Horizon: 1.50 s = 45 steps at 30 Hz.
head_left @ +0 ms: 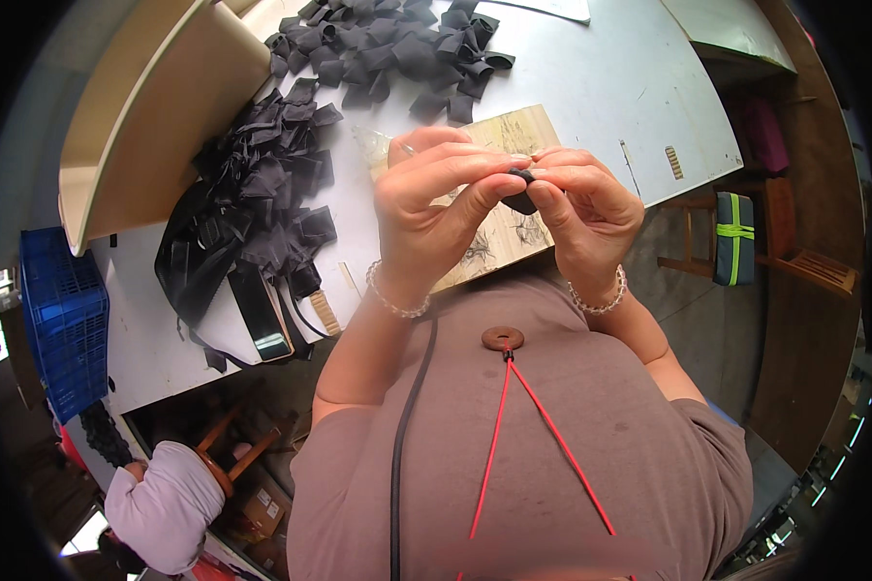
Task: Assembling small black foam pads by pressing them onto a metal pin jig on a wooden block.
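Note:
A small piece of black fabric is pinched between the fingertips of both my hands, above the pale wooden board. My left hand grips it from the left with thumb and fingers. From the right, my right hand holds it the same way. My fingers cover much of the piece. Something thin and shiny shows at the back fingers of my left hand, too small to tell. Dark loose threads lie on the board beneath.
Black fabric pieces form a far heap and a left heap on the white table. A curved beige panel rises at left, with a blue crate beside it. Another person sits at lower left. A stool stands right.

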Tool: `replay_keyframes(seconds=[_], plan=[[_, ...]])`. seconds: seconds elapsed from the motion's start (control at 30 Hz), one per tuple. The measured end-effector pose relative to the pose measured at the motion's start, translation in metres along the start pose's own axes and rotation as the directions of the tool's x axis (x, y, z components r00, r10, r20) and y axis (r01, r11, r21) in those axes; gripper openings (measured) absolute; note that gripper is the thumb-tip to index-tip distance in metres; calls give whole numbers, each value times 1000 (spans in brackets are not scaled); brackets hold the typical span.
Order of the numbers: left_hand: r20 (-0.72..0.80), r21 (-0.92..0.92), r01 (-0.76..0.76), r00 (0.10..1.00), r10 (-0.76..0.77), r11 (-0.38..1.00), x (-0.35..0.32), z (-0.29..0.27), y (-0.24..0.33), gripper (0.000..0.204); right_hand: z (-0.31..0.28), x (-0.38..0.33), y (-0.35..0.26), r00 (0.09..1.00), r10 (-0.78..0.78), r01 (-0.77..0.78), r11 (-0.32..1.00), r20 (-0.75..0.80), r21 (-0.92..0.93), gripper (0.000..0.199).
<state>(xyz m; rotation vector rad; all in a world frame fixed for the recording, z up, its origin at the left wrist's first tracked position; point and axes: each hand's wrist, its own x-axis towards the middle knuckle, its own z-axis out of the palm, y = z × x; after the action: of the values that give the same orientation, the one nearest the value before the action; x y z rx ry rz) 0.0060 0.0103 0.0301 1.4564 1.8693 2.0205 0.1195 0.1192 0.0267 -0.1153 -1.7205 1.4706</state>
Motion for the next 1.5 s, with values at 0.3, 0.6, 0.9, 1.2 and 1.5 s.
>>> replay_keyframes(seconds=[0.3, 0.6, 0.9, 1.2, 1.5], plan=[[17, 47, -6, 1000, 6, 999, -3, 2, 6, 15, -3, -8, 13, 993, -109, 111, 993, 36, -30, 13], [-45, -97, 40, 998, -44, 995, -2, 2, 7, 12, 3, -2, 2, 1000, -27, 27, 1000, 3, 5, 12], [6, 73, -88, 996, 88, 993, 1, -2, -1, 12, 1, 1, 9, 986, -156, 161, 980, 54, -113, 11], [7, 21, -115, 993, 115, 993, 7, 0, 6, 15, -3, 0, 7, 971, -214, 234, 943, 107, -238, 11], [18, 50, -154, 988, 154, 987, 9, -6, 2, 15, 1, 6, -3, 961, -246, 273, 919, 129, -284, 12]])
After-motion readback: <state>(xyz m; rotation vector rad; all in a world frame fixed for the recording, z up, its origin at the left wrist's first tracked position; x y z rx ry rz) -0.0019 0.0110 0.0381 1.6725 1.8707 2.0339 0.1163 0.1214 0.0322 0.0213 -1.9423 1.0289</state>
